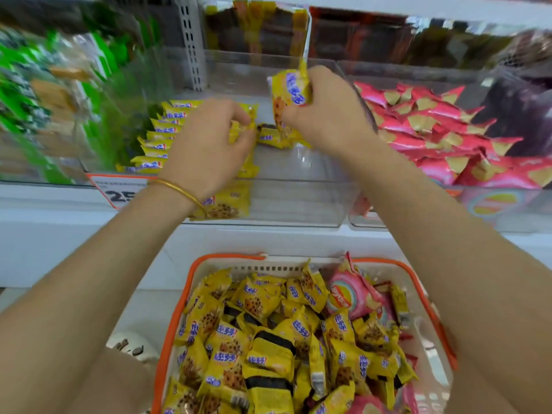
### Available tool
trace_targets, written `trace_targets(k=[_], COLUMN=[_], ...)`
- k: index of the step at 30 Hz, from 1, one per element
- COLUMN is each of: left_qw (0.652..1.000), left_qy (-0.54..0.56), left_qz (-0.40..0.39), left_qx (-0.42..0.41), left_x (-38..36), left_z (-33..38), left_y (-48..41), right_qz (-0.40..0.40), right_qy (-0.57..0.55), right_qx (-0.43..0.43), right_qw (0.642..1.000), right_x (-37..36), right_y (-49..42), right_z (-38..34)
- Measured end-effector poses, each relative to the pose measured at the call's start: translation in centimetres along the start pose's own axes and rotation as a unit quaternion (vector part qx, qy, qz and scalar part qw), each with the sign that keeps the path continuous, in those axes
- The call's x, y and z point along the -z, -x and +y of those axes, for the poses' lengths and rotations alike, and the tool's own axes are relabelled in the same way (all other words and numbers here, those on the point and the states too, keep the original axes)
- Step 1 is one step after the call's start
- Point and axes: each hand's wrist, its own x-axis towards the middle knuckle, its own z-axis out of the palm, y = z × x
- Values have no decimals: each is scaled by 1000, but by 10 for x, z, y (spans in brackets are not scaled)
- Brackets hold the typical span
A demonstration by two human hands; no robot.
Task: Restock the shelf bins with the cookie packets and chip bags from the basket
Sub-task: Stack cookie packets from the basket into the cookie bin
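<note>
Holding upright cookie packet (pixel 288 91): right hand (pixel 328 115), fingers curled round it, above clear bin (pixel 298 201). Second packet (pixel 243 127): pinched at fingertips of left hand (pixel 206 144), inside bin, beside packet row (pixel 162 135) at left. Near: basket (pixel 230 256), heaped with packets. Right bin: chip bags (pixel 424 127).

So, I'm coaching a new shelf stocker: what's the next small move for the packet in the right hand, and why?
Probably lower the cookie packet in the right hand into the clear bin, on edge beside the row that the left hand holds: that bin's right side looks mostly bare.
</note>
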Motion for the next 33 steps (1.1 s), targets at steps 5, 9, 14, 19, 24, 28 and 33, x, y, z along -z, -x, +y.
trace_targets(k=[5,9,14,19,24,28,33], left_qw=[989,983,981,981,980,978,978], left_qy=[-124,-146,-150,-150,-147,-150,-154], left_qz=[-79,-110,-124,-122,-129,-136,-139], left_qx=[-1,-11,14,19,33,40,38], left_x=[-2,-8,-9,-8,-8,-7,-7], left_z=[-18,-24,-22,-19,-17,-15,-15], left_y=[-4,-7,-6,-4,-3,-2,-2], right_qz=[-155,-244,-262,-227,-168,-134,-137], right_qy=[313,354,414,442,416,352,236], right_qx=[-15,50,97,23,-11,-36,-18], right_qw=[937,901,866,868,894,926,962], right_x=[-54,-80,-91,-96,-93,-91,-99], right_y=[-56,-70,-74,-81,-89,-106,-123], right_z=[29,42,44,49,56,64,76])
